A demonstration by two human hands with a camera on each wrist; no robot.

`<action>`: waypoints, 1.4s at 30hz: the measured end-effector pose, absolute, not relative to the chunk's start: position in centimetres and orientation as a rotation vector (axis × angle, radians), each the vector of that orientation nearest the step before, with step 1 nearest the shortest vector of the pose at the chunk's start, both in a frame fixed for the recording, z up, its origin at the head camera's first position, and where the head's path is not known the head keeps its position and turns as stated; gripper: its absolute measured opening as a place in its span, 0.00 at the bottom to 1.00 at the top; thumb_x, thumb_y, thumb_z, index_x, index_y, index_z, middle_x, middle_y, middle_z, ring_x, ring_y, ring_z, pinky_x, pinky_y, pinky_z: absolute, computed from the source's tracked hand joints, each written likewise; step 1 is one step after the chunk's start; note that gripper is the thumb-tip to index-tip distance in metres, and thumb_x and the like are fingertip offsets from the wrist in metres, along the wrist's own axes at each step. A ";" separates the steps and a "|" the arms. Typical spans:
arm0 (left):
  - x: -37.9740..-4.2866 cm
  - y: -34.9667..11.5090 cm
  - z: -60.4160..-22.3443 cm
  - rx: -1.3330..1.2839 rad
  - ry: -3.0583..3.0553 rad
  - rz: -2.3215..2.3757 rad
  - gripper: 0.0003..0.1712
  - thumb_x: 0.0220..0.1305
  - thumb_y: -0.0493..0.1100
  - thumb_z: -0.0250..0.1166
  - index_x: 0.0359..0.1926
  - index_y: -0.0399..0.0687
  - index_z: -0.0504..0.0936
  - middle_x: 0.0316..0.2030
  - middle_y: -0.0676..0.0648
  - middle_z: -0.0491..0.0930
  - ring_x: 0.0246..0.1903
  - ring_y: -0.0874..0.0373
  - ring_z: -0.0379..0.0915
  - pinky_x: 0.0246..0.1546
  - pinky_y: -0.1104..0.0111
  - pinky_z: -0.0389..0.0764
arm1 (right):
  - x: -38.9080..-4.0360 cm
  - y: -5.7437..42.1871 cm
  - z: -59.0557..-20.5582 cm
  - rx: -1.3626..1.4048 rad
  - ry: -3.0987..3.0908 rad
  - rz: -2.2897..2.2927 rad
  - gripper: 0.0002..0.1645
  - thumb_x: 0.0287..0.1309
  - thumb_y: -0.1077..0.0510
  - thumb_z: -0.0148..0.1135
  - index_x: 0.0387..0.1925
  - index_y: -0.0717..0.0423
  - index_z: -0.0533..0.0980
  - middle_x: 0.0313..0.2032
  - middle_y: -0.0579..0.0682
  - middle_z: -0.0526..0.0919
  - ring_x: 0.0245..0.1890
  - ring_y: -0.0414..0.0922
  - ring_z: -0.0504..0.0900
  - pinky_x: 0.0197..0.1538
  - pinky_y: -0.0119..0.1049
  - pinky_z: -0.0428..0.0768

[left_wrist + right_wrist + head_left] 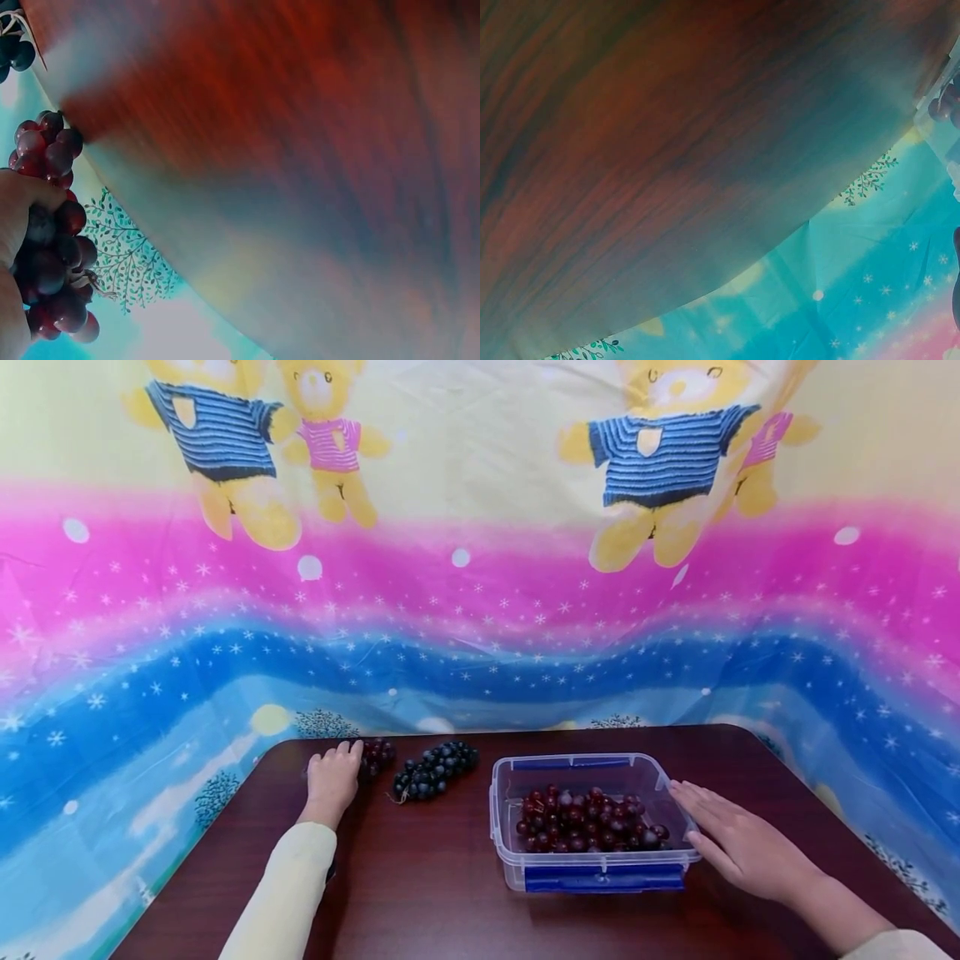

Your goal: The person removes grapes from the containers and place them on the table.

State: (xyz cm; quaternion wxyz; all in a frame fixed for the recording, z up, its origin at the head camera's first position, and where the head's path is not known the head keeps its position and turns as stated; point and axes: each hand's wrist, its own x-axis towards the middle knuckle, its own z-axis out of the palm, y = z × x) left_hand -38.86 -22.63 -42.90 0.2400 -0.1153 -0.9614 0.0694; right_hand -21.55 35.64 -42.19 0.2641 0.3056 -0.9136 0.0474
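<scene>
At the table's far left, my left hand (333, 781) grips a bunch of red grapes (380, 755). The left wrist view shows the thumb lying across these dark red grapes (46, 271), with a stem poking out. Just right of that hand lies a bunch of black grapes (435, 768). A clear plastic box (585, 858) with blue latches stands right of centre, lidless, with more red grapes (581, 818) inside. My right hand (750, 843) rests against the box's right side, fingers extended. Only a corner of the box (939, 131) enters the right wrist view.
The dark brown wooden table (420, 877) has rounded far corners. Behind and around it hangs a printed cloth (465, 635) with teddy bears and snowflakes, close to the table's far edge.
</scene>
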 end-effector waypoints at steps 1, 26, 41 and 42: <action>-38.9 -22.6 -42.9 -0.320 -2.645 0.196 0.28 0.55 0.35 0.69 0.58 0.38 0.76 0.45 0.35 0.78 0.39 0.40 0.77 0.38 0.46 0.77 | -21.5 35.6 -42.2 0.823 -2.470 0.128 0.38 0.61 0.56 0.63 0.71 0.59 0.62 0.70 0.51 0.63 0.71 0.28 0.41 0.68 0.20 0.39; -38.6 -24.1 -43.7 -0.231 -2.835 0.014 0.37 0.52 0.39 0.72 0.61 0.33 0.69 0.45 0.31 0.74 0.34 0.39 0.77 0.30 0.47 0.78 | -21.3 35.4 -42.2 0.815 -2.470 0.138 0.38 0.61 0.56 0.63 0.71 0.59 0.63 0.66 0.57 0.68 0.71 0.28 0.41 0.68 0.20 0.39; -37.6 -24.0 -43.3 -0.130 -2.943 -0.224 0.45 0.55 0.45 0.72 0.68 0.32 0.61 0.55 0.27 0.69 0.45 0.33 0.74 0.38 0.42 0.77 | -21.4 35.5 -42.2 0.817 -2.469 0.146 0.37 0.62 0.56 0.62 0.70 0.59 0.63 0.65 0.59 0.69 0.71 0.28 0.41 0.67 0.20 0.39; -37.6 -24.1 -43.2 -0.134 -2.940 -0.227 0.46 0.55 0.46 0.72 0.68 0.32 0.61 0.55 0.27 0.69 0.45 0.33 0.74 0.39 0.42 0.77 | -21.4 35.5 -42.2 0.814 -2.470 0.146 0.37 0.62 0.56 0.62 0.70 0.59 0.63 0.65 0.59 0.69 0.71 0.28 0.41 0.67 0.20 0.39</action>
